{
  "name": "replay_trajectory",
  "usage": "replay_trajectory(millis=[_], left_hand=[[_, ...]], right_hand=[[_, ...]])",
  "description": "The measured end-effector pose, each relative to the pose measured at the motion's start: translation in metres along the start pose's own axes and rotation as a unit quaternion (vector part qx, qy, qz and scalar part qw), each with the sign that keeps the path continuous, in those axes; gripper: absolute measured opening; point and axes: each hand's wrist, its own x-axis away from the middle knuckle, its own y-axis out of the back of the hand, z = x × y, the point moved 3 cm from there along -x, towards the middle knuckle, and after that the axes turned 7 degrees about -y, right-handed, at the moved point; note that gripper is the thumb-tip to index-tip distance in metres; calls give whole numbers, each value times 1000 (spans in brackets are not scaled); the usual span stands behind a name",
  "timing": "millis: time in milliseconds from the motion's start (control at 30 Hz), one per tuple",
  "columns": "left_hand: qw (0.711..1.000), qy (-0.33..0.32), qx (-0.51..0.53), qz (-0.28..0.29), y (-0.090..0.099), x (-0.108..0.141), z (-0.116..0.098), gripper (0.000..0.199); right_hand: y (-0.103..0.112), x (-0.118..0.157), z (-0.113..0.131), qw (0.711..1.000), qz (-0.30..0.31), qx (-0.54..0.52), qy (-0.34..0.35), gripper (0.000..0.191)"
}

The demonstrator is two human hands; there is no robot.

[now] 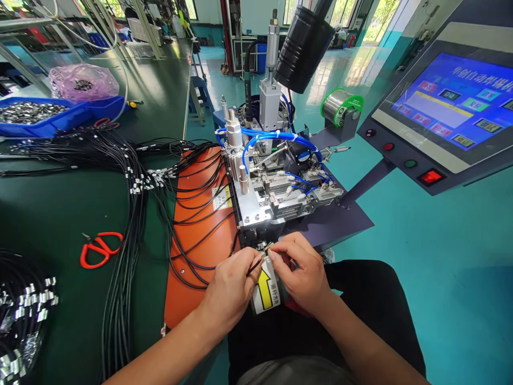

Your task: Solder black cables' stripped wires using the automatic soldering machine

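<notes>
Just in front of the soldering machine, my left hand pinches the end of a black cable. My right hand meets it with thumb and forefinger closed on thin wires at that cable's tip. The wires are small and partly covered by my fingertips. Below both hands lies a white label with a yellow arrow. To the left, several black cables fan across an orange plate up to the machine's side.
Red-handled scissors and a cable bundle lie on the green table. Behind stand a blue tray of metal parts and a pink bag. On the right are a solder spool and a touchscreen; a black cylinder hangs overhead.
</notes>
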Motion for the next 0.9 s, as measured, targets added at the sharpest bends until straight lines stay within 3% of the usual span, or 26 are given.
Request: replay_trajectory(millis=[333,433,600,667,767,900], left_hand=[[1000,18,-20,-3,-4,3,2,30],[1000,13,-19,-3,-5,4,2,31],[1000,6,-7,-1,-3,2,0,28],[1000,2,-7,13,-3,2,0,27],[999,-10,-15,27,-4,2,-1,27],[999,-35,-26,26,-3,1,-2,26]], right_hand=[[-18,12,12,990,-70,94,73,17],[-23,11,14,992,-65,86,62,19],[1,-3,5,996,21,-8,-82,8],[17,-12,-1,990,33,-43,-126,16],[28,-24,-1,988,105,-43,-105,15],[25,-32,5,985,165,-11,-57,8]])
